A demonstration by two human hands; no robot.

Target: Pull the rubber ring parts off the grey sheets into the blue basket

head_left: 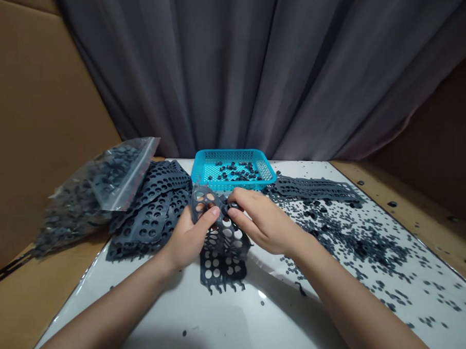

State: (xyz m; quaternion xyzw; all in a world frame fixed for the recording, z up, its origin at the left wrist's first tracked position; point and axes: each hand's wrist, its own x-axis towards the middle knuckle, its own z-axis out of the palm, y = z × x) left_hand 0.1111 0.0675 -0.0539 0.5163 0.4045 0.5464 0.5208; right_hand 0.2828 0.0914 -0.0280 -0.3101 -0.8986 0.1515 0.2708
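My left hand (189, 238) grips a dark grey perforated rubber sheet (226, 241), with its upper part rising past my fingers and its lower end hanging toward the white surface. My right hand (262, 219) pinches the sheet's upper edge near the left hand's fingertips, and a small dark rubber piece (231, 207) shows at its fingertips. My fingers hide part of the sheet. Several punched sheets (150, 219) lie in a heap just left of my left hand.
A blue plastic basket (232, 153) holding small dark discs stands ahead of my hands. A clear zip bag (98, 190) of dark pieces lies at the left. Another perforated strip (314, 189) and many scattered discs (348, 246) lie on the white sheet (146, 317) at the right.
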